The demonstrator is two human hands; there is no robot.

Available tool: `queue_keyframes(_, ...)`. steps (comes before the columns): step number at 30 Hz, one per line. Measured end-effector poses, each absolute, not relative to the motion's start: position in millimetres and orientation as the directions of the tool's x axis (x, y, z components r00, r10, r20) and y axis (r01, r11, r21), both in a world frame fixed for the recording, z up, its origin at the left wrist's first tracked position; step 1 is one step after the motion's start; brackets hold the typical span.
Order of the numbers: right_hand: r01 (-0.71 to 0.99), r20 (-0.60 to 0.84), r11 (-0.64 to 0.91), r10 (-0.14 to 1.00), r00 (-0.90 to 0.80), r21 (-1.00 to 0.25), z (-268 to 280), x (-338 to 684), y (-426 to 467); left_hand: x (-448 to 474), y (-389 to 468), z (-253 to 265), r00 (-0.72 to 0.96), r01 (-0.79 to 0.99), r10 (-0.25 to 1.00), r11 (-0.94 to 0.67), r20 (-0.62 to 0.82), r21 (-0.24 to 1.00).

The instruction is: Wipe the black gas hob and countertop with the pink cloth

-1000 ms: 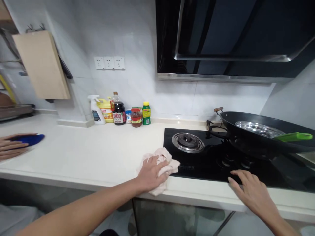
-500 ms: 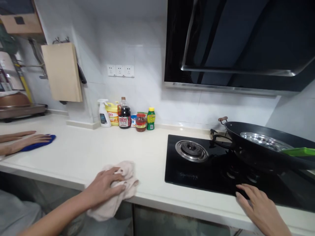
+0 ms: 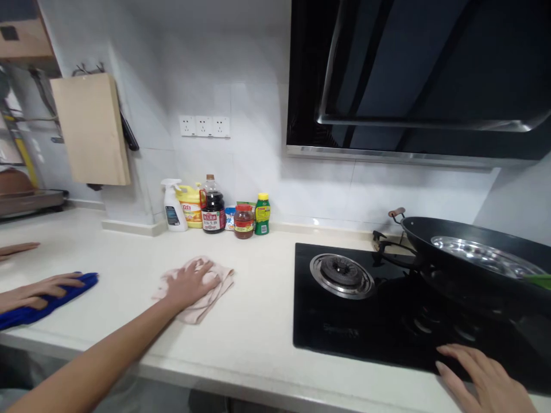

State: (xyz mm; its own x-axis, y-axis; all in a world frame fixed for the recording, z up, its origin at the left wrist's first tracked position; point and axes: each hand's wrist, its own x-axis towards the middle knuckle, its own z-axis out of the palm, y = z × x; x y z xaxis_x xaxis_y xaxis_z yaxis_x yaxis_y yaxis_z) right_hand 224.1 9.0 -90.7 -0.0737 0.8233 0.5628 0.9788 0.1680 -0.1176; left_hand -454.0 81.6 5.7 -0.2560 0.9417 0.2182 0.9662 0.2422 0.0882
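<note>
My left hand (image 3: 189, 287) presses a pale pink cloth (image 3: 217, 295) onto the white countertop (image 3: 258, 310), its fingers bent into the fabric. The cloth is partly spread out and wrinkled under the palm. My right hand (image 3: 486, 378) is at the front edge of the black glass cooktop (image 3: 370, 332), fingers apart and holding nothing. Whether its fingertips touch the glass I cannot tell. Beyond it a black wok (image 3: 434, 275) sits on the cooktop's right side with a shiny metal perforated tray (image 3: 482, 255) inside.
Another person's hand (image 3: 47, 292) rests on a blue cloth (image 3: 71, 295) at the left. Along the wall stand a spray bottle (image 3: 174, 209), a yellow jug (image 3: 191, 209), a dark sauce bottle (image 3: 213, 212), a red-lidded jar (image 3: 244, 223) and a green bottle (image 3: 262, 217). A range hood (image 3: 408, 74) hangs overhead.
My left hand has slid the pink cloth from the counter's front edge further back, and the cloth lies flatter. The other person's hand and blue cloth have come nearer the front edge.
</note>
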Motion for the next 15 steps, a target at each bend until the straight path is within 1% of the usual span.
queue_keyframes(2,0.978,0.568,0.162,0.821,-0.058,-0.134,-90.3,222.3,7.5,-419.9,96.9,6.6,-0.192,0.98,0.962,0.179,0.193,0.084)
queue_keyframes(4,0.978,0.561,0.158,0.826,-0.057,-0.133,-89.7,220.0,5.6,-381.1,101.4,4.4,-0.091,0.994,0.98,0.079,0.178,0.072)
queue_keyframes(7,0.984,0.561,0.145,0.825,-0.062,-0.105,-89.0,218.1,2.8,-325.0,84.6,-0.7,0.089,0.993,0.983,-0.1,0.158,0.063)
queue_keyframes(9,0.984,0.563,0.152,0.823,-0.076,-0.089,-89.0,218.3,1.3,-298.8,59.4,-1.9,0.261,0.958,0.957,-0.273,0.127,0.089)
queue_keyframes(12,0.979,0.554,0.179,0.827,-0.097,-0.095,-90.6,220.0,0.5,-290.8,13.6,-0.8,0.419,0.892,0.904,-0.427,0.084,0.15)
queue_keyframes(15,0.973,0.544,0.188,0.834,-0.088,-0.131,-94.4,221.2,2.5,-321.1,-20.5,-3.9,0.478,0.863,0.872,-0.489,0.104,0.128)
